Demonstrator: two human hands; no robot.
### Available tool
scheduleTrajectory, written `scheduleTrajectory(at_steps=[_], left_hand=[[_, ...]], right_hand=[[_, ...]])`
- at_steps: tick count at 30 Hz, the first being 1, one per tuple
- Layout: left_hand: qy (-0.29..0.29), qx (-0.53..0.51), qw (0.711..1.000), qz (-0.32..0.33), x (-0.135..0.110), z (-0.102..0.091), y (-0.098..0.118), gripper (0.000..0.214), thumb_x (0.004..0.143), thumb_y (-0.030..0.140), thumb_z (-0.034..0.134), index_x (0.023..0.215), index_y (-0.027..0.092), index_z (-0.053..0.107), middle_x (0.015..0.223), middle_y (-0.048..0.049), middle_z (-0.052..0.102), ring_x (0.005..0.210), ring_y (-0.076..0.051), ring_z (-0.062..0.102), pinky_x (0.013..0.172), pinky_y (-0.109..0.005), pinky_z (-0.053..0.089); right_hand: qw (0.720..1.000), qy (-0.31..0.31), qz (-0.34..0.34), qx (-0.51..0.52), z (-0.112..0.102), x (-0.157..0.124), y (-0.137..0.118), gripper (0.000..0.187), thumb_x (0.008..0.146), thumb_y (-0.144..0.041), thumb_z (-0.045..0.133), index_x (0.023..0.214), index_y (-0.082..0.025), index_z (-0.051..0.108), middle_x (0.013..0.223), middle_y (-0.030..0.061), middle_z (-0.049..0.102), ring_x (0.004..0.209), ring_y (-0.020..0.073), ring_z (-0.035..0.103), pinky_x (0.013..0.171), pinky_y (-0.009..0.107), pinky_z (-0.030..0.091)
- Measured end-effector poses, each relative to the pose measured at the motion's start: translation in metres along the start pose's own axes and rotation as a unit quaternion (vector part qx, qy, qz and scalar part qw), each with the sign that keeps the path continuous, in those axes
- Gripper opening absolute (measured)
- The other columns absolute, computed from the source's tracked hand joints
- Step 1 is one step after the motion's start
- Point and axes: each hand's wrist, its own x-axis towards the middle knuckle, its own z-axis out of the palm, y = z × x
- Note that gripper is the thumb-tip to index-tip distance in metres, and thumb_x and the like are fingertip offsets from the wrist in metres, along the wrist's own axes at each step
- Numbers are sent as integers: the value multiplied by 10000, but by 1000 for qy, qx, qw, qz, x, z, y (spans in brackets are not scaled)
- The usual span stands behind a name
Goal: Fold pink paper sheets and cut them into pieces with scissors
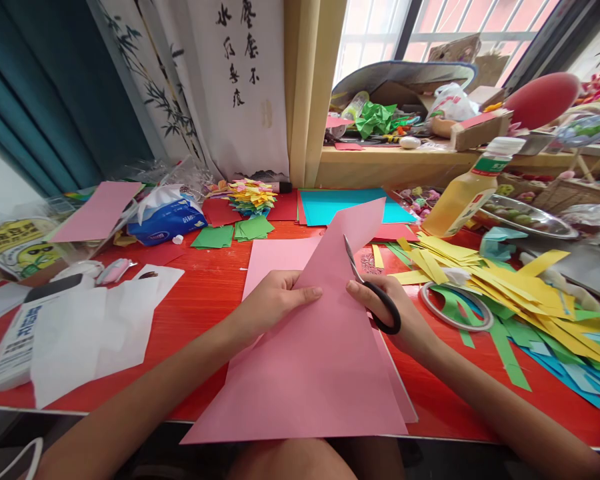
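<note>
- Lying far L on the red table (200, 293): white paper (75, 340), w/ a blue tissue pack (167, 225) sitting behind it.
- L hand (279, 301) is clamping the pink sheet (315, 373), thumb pressing on top, fingers going underneath. Sheet is lying mid-table, near edge reaching the table's front, far end rising. Risk: if that thumb is slackening, sheet could be swivelling & any cut wandering.
- More pink paper (270, 259) is lying below; if blade tips are dipping, they could be nicking that too.
- R hand (411, 321) is gripping the scissors (395, 311) by the black handle; blades are showing against the raised end, can't tell if apart or together. L thumb is resting nr them, so a slip, prob. b/c of rushing, could be catching skin.
- Far R, a tape roll (487, 321) & yellow strips (525, 290) are lying nr R hand; a wide elbow swing could be scattering them.
</note>
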Motion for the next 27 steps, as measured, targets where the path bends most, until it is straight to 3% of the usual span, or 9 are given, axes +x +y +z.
scheduleTrajectory(at_steps=[17, 27], left_hand=[[7, 5, 1000, -2, 1, 0, -1, 395, 678, 384, 659, 984, 136, 631, 875, -88, 674, 739, -209, 639, 636, -303, 491], [10, 13, 1000, 4, 1, 0, -2, 381, 683, 393, 653, 968, 141, 636, 873, -91, 674, 745, -210, 638, 635, -301, 490]], right_hand=[[1000, 1, -3, -3, 0, -1, 4, 417, 732, -525, 546, 556, -187, 376, 508, -54, 302, 430, 62, 284, 396, 210, 199], [999, 7, -9, -37, -1, 0, 10, 411, 742, -543, 526, 581, -180, 420, 517, -41, 355, 461, 80, 346, 427, 216, 247]])
